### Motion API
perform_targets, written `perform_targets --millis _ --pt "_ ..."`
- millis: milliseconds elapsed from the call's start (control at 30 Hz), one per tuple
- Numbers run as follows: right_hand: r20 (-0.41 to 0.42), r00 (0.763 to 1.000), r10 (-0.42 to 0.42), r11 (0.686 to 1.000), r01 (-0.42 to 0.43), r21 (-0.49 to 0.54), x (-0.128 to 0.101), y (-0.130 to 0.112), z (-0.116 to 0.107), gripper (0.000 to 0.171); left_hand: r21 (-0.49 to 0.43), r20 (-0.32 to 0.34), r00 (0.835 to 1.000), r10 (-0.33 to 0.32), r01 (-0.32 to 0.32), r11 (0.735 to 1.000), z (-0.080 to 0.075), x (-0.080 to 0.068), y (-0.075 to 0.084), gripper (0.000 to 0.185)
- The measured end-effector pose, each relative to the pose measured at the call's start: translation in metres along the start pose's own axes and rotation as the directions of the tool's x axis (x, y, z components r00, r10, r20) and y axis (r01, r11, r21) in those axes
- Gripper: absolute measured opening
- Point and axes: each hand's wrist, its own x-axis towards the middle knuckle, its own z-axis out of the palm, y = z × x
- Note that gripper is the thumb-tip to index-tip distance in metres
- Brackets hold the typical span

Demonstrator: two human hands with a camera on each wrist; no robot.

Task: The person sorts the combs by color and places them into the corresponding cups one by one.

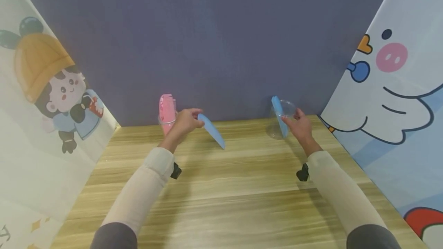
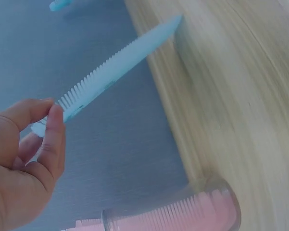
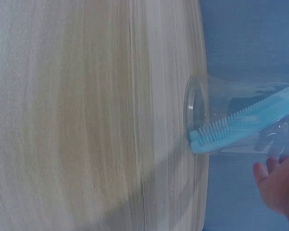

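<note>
L hand (image 1: 185,122), near far-left desk (image 1: 221,187) edge: fingers (image 2: 53,139) pinching blue comb (image 2: 120,65) at end, held clear of desk. R hand (image 1: 300,126): fingers loose, holding nothing, beside second blue comb (image 3: 245,122) in clear cup (image 3: 221,113), far-right. Likely light, stiff, slick plastic; grip spine, not teeth.

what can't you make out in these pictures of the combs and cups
- Left wrist view: the pink comb and its clear cup are cut off by the bottom edge.
- Right wrist view: the right hand is cut off by the corner, so its grip is unclear.
- Head view: the left hand hides the left cup's lower part.
- Head view: comb teeth are too small to see.
</note>
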Motion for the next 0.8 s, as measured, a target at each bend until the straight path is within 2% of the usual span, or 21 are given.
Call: perform_targets --millis 67,233,333,433,633,800 --pt "0.004 1.0 -0.002 1.0 0.002 0.005 0.0 0.0003 -0.0006 0.097 0.042 0.015 1.0 0.021 -0.021 0.999 -0.0006 0.0003 0.0006 0.057" --pt "0.003 1.0 -0.01 1.0 0.01 0.002 -0.0001 0.0024 -0.0013 0.097 0.122 0.047 0.999 0.025 -0.03 0.992 0.0001 0.002 -0.0008 0.06" --pt "0.001 1.0 -0.008 1.0 0.008 -0.008 -0.0016 0.0024 -0.0009 0.097 0.134 0.052 0.998 0.024 -0.031 0.991 0.0013 0.0021 -0.0028 0.061" --pt "0.0 1.0 -0.002 1.0 0.002 -0.002 -0.0026 0.0014 -0.0002 0.097 0.107 0.041 0.999 0.036 -0.04 0.993 0.0019 0.0022 -0.0043 0.06" --pt "-0.001 1.0 0.001 1.0 -0.001 0.016 -0.0021 0.0001 0.0002 0.097 -0.013 0.003 0.999 0.05 -0.05 0.999 -0.0012 0.0039 -0.0016 0.057" --pt "0.0 1.0 -0.006 1.0 0.006 0.015 -0.0009 0.0012 -0.0003 0.096 -0.003 -0.014 0.997 0.081 -0.081 0.997 -0.002 0.0067 0.0045 0.057"
